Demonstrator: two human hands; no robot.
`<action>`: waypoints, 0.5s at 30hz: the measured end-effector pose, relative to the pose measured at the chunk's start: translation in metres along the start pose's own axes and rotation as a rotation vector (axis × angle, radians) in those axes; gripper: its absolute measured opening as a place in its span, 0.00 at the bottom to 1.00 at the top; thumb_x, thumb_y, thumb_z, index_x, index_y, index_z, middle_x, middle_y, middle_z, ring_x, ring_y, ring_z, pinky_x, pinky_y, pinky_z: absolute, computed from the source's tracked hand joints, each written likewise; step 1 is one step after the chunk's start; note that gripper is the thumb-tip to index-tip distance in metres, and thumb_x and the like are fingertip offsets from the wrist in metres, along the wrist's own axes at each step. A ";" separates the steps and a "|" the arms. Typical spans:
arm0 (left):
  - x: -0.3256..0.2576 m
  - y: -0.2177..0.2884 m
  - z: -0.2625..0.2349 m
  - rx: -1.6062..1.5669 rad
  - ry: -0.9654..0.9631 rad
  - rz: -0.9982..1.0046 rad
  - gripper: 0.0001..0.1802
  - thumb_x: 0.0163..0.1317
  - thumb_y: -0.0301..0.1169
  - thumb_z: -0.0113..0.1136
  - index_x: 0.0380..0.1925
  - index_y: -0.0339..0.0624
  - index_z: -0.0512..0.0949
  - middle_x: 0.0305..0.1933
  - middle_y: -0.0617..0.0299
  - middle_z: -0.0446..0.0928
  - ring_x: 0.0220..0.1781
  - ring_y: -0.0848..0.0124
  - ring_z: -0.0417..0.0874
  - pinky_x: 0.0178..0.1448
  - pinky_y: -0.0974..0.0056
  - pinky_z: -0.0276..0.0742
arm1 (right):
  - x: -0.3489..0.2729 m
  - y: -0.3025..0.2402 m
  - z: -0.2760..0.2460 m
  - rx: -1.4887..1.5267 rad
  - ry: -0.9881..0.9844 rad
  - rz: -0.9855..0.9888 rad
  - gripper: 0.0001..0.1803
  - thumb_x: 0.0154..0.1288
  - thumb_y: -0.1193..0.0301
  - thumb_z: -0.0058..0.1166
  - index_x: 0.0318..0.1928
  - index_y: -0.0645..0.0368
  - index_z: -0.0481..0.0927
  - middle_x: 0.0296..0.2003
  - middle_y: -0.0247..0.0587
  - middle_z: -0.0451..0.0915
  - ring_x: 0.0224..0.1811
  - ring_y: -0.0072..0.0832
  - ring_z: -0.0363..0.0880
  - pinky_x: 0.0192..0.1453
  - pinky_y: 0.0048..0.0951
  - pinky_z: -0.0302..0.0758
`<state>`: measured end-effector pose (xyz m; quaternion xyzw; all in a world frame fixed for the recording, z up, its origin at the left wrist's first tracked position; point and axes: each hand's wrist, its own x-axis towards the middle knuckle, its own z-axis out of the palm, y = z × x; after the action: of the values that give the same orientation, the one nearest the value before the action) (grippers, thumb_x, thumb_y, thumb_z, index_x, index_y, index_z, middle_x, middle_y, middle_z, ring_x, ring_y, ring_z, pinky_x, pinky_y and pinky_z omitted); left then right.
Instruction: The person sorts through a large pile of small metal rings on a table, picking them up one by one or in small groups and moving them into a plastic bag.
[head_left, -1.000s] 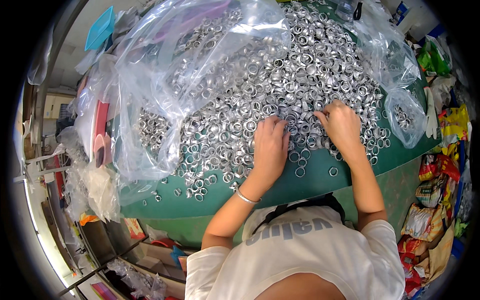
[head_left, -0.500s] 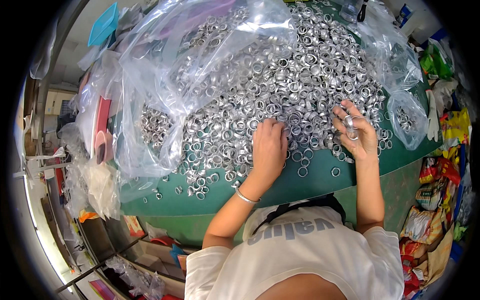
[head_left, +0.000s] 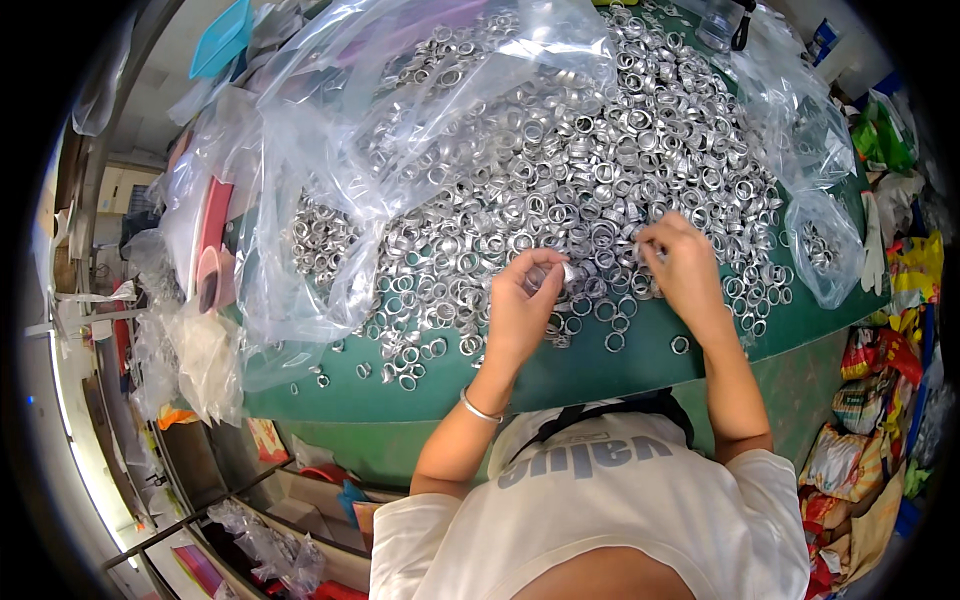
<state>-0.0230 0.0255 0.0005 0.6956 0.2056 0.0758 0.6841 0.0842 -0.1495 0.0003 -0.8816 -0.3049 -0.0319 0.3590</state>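
Left hand (head_left: 522,310) lifted just off the green table (head_left: 560,375), fingers curled around a short stack of metal rings (head_left: 552,275) pinched at the near edge of the heap. Right hand (head_left: 688,268) lowered onto the ring pile (head_left: 560,170), fingertips closed on what looks like a single ring at its left side, though too small to tell for sure. Hands close together yet apart, with a narrow strip of rings between. Heap spread across most of the table top, partly under crumpled clear plastic bags (head_left: 330,170) on the left and beside a smaller clear bag (head_left: 825,250) holding more rings on the right. Loose strays (head_left: 680,345) scattered along the near rim. Thin bracelet (head_left: 478,408) on the left wrist. To do this step well, probably best to keep the stack in the left hand level and lightly clamped so nothing slides off, to pick one ring at a time with the right, to turn it flat-side matched before bringing it across, and to work from the near edge of the heap rather than digging in, so that nothing rolls towards the table's rim. Also wise to keep the plastic clear of the fingers.
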 end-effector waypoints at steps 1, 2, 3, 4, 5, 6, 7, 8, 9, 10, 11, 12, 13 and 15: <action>0.000 0.000 -0.002 -0.101 -0.039 -0.054 0.06 0.59 0.21 0.54 0.37 0.34 0.76 0.19 0.75 0.65 0.20 0.86 0.59 0.23 0.78 0.54 | -0.001 0.003 -0.004 0.213 -0.030 0.120 0.02 0.52 0.80 0.55 0.28 0.62 0.79 0.26 0.37 0.75 0.22 0.32 0.74 0.27 0.33 0.70; 0.000 -0.003 -0.006 -0.180 -0.095 -0.111 0.06 0.61 0.22 0.53 0.38 0.34 0.76 0.18 0.75 0.64 0.20 0.86 0.60 0.23 0.78 0.54 | -0.001 0.004 -0.010 0.426 -0.061 0.241 0.03 0.53 0.80 0.54 0.29 0.62 0.79 0.26 0.35 0.75 0.21 0.27 0.72 0.24 0.30 0.69; 0.000 -0.003 -0.007 -0.252 -0.114 -0.145 0.07 0.61 0.22 0.53 0.38 0.34 0.76 0.20 0.74 0.66 0.20 0.86 0.61 0.23 0.78 0.55 | -0.001 0.005 -0.016 0.639 -0.092 0.363 0.03 0.54 0.81 0.53 0.30 0.62 0.79 0.25 0.33 0.75 0.20 0.23 0.70 0.22 0.27 0.67; 0.001 -0.002 -0.007 -0.326 -0.139 -0.179 0.07 0.61 0.23 0.52 0.38 0.34 0.75 0.21 0.74 0.67 0.21 0.85 0.62 0.24 0.79 0.56 | -0.004 0.009 -0.025 0.999 -0.216 0.625 0.09 0.57 0.80 0.49 0.39 0.63 0.77 0.28 0.33 0.74 0.20 0.15 0.64 0.15 0.18 0.59; 0.001 -0.001 -0.006 -0.399 -0.164 -0.213 0.07 0.61 0.23 0.52 0.39 0.34 0.75 0.22 0.73 0.69 0.21 0.85 0.63 0.24 0.79 0.57 | -0.005 0.010 -0.025 1.190 -0.211 0.656 0.11 0.57 0.79 0.48 0.41 0.64 0.76 0.29 0.36 0.74 0.20 0.15 0.64 0.14 0.16 0.57; 0.000 -0.001 -0.005 -0.453 -0.171 -0.244 0.07 0.62 0.23 0.52 0.39 0.35 0.75 0.24 0.71 0.70 0.22 0.84 0.63 0.25 0.79 0.59 | -0.007 0.011 -0.024 1.381 -0.205 0.684 0.13 0.57 0.79 0.47 0.44 0.65 0.74 0.31 0.38 0.74 0.20 0.15 0.64 0.12 0.15 0.55; 0.000 0.000 -0.003 -0.506 -0.178 -0.275 0.07 0.62 0.23 0.52 0.39 0.35 0.75 0.26 0.70 0.71 0.23 0.83 0.64 0.26 0.78 0.61 | -0.009 0.013 -0.022 1.573 -0.196 0.708 0.15 0.58 0.79 0.46 0.46 0.66 0.73 0.32 0.40 0.74 0.20 0.16 0.63 0.11 0.13 0.53; 0.000 0.001 -0.002 -0.558 -0.185 -0.305 0.07 0.62 0.23 0.52 0.39 0.35 0.75 0.28 0.68 0.73 0.24 0.83 0.65 0.26 0.78 0.62 | -0.011 0.016 -0.018 1.697 -0.222 0.731 0.17 0.58 0.78 0.45 0.49 0.67 0.71 0.36 0.44 0.73 0.21 0.18 0.63 0.11 0.13 0.55; 0.000 0.002 -0.002 -0.605 -0.209 -0.318 0.08 0.61 0.23 0.51 0.40 0.35 0.75 0.29 0.66 0.74 0.24 0.82 0.66 0.27 0.78 0.63 | -0.014 0.017 -0.017 1.768 -0.232 0.785 0.17 0.58 0.78 0.45 0.50 0.67 0.70 0.37 0.45 0.73 0.21 0.18 0.63 0.10 0.13 0.55; 0.000 0.002 -0.002 -0.652 -0.231 -0.330 0.09 0.61 0.23 0.51 0.41 0.35 0.75 0.31 0.65 0.75 0.25 0.82 0.66 0.27 0.78 0.64 | -0.015 0.017 -0.015 1.839 -0.244 0.839 0.18 0.58 0.79 0.44 0.50 0.67 0.70 0.38 0.45 0.73 0.21 0.19 0.63 0.10 0.13 0.55; 0.000 0.002 -0.002 -0.699 -0.252 -0.343 0.10 0.61 0.22 0.51 0.42 0.35 0.75 0.32 0.63 0.76 0.25 0.81 0.67 0.27 0.78 0.65 | -0.016 0.017 -0.014 1.909 -0.257 0.894 0.18 0.58 0.79 0.44 0.51 0.67 0.69 0.39 0.46 0.73 0.21 0.19 0.63 0.10 0.13 0.56; 0.000 0.003 -0.002 -0.681 -0.254 -0.357 0.11 0.60 0.22 0.50 0.42 0.35 0.75 0.32 0.63 0.76 0.25 0.81 0.67 0.27 0.78 0.64 | -0.018 0.021 -0.013 1.980 -0.294 0.905 0.20 0.59 0.78 0.44 0.53 0.67 0.68 0.41 0.47 0.73 0.22 0.19 0.63 0.10 0.13 0.56; -0.001 0.003 -0.002 -0.662 -0.255 -0.372 0.11 0.60 0.21 0.50 0.43 0.34 0.75 0.32 0.62 0.76 0.25 0.81 0.67 0.27 0.78 0.64 | -0.018 0.021 -0.012 1.976 -0.300 0.917 0.19 0.59 0.78 0.44 0.53 0.67 0.68 0.41 0.47 0.72 0.21 0.19 0.63 0.10 0.13 0.56; -0.002 0.003 -0.003 -0.608 -0.252 -0.362 0.13 0.60 0.21 0.49 0.45 0.34 0.75 0.33 0.61 0.76 0.25 0.81 0.67 0.27 0.78 0.63 | -0.019 0.020 -0.011 1.967 -0.311 0.941 0.19 0.60 0.77 0.44 0.53 0.67 0.67 0.41 0.47 0.72 0.21 0.18 0.62 0.10 0.13 0.56</action>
<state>-0.0258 0.0278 0.0042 0.4169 0.2074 -0.0748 0.8818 0.0818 -0.1774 -0.0088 -0.2330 0.1274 0.4763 0.8382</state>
